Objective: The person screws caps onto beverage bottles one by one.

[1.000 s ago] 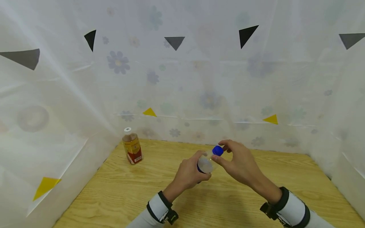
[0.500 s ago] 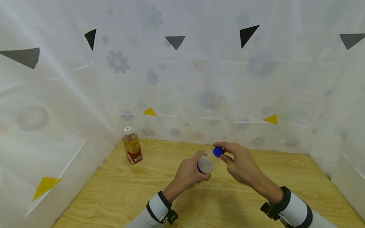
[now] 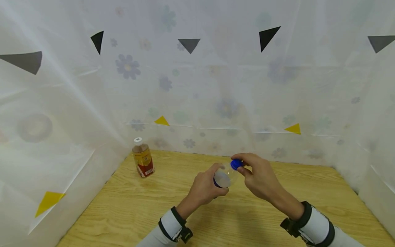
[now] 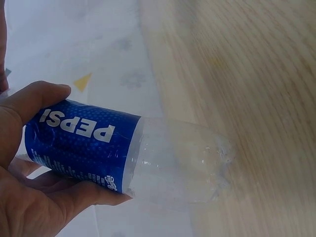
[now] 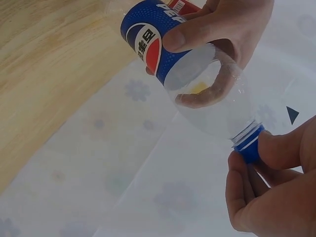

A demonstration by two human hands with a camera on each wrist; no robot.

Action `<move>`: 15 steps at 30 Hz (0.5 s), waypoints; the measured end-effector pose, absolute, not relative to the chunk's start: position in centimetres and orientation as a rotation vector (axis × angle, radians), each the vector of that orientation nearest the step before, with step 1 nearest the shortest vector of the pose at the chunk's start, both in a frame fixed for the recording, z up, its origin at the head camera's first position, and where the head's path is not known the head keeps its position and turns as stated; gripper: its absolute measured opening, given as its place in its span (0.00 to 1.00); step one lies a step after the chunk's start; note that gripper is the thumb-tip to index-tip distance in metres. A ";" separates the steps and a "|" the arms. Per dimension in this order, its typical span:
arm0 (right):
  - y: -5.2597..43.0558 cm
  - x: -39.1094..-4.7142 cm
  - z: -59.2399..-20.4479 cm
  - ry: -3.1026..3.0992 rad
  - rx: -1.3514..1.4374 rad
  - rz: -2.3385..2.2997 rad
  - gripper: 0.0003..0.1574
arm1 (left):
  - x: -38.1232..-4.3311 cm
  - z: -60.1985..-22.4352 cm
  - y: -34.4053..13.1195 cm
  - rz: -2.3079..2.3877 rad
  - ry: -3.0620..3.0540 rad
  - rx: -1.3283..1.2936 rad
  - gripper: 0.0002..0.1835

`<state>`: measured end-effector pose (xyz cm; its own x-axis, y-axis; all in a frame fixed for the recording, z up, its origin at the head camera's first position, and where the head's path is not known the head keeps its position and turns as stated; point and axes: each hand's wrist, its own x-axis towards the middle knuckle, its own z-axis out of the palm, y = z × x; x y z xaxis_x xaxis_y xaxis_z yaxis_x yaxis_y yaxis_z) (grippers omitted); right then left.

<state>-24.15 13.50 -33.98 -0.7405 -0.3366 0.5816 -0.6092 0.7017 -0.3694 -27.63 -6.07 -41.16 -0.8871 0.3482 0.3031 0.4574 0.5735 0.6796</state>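
Note:
My left hand (image 3: 203,187) grips a clear plastic Pepsi bottle (image 4: 173,158) around its blue label (image 4: 84,140). The bottle is held tilted above the table, its neck toward my right hand and its base toward the wood in the left wrist view. No drink shows inside it. With thumb and fingers my right hand (image 3: 260,176) pinches the blue bottle cap (image 5: 248,144), which sits at the bottle's mouth. Neck threads (image 5: 244,131) show just beside the cap in the right wrist view.
A bottle with a white cap and a yellow-red label (image 3: 143,159) stands at the back left of the wooden table (image 3: 123,212). White flower-patterned sheeting (image 3: 197,89) with black and yellow triangles encloses the table at the back and both sides.
Between one second and half a second ago, my right fingers shifted their hold on the cap, the index finger reaching over its top. Since then hardly anything has moved; the left hand stays put.

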 end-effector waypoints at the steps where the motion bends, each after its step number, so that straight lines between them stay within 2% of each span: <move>1: 13.5 -24.2 -34.0 -2.432 0.721 0.764 0.21 | -27.6 -41.2 -6.1 -1.211 -2.662 -0.689 0.37; 15: 13.1 -24.0 -33.9 -2.453 0.639 0.749 0.15 | -27.6 -41.2 -6.0 -1.218 -2.648 -0.702 0.34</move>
